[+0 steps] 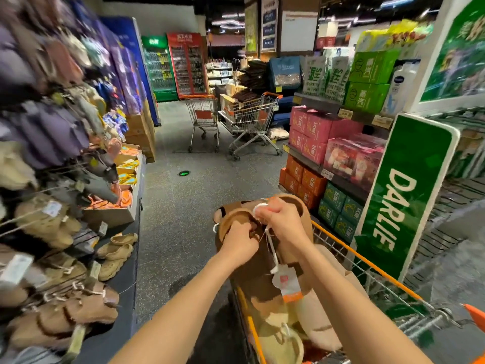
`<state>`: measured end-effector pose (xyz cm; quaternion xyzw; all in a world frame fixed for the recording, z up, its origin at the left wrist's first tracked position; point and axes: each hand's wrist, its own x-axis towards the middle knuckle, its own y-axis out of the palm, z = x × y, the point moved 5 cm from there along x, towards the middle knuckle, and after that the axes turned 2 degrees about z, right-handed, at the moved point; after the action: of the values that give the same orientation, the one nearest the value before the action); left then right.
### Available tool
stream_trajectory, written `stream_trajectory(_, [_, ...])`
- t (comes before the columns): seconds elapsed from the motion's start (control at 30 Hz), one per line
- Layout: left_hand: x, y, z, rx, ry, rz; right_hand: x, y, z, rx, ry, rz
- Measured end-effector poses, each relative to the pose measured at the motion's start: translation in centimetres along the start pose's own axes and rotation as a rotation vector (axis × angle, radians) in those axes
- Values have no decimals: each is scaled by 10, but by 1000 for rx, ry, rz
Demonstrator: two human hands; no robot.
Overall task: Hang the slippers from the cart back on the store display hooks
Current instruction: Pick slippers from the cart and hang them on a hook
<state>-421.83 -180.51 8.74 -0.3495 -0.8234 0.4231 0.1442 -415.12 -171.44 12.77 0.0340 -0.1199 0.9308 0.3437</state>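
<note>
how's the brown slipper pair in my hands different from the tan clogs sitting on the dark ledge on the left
The brown slipper pair is held up over the cart by the left hand and right hand; the tan clogs lie loose on the ledge. The slippers are darker brown with a white cord and a hanging tag; the clogs are paler, with no tag visible. Both are slip-on footwear in brownish tones.
</note>
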Motion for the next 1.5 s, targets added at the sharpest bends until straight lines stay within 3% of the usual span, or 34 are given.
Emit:
stream_trajectory(0.1, [-25, -50, 7, 9, -26, -191, -6, 29, 52, 7, -77, 99])
stream_trajectory(0.23, [-81, -117, 26, 203, -99, -400, -27, 84, 114, 51, -225, 272])
stream_trajectory(0.5, [-233, -213, 81, 277, -377, -578, -111, 215, 197, 269, -300, 586])
stream_trajectory(0.67, [-340, -244, 101, 300, -534, -784, -195, 274, 249, 329, -432, 802])
stream_trajectory(0.77, [-394, -249, 103, 306, -601, -808, -236, 295, 264, 328, -469, 836])
stream_trajectory(0.9, [-445, -233, 116, 316, -701, -777, -283, 319, 255, 333, -357, 955])
stream_trajectory(1.1, [-508, -205, 143, 344, -888, -723, -348, 360, 224, 403, -33, 1210])
stream_trajectory(1.33, [-561, -223, 182, 210, -995, -805, -397, 428, 225, 527, 147, 1487])
stream_trajectory(1.5, [-555, -247, 209, 76, -1018, -828, -398, 483, 224, 513, 182, 1620])
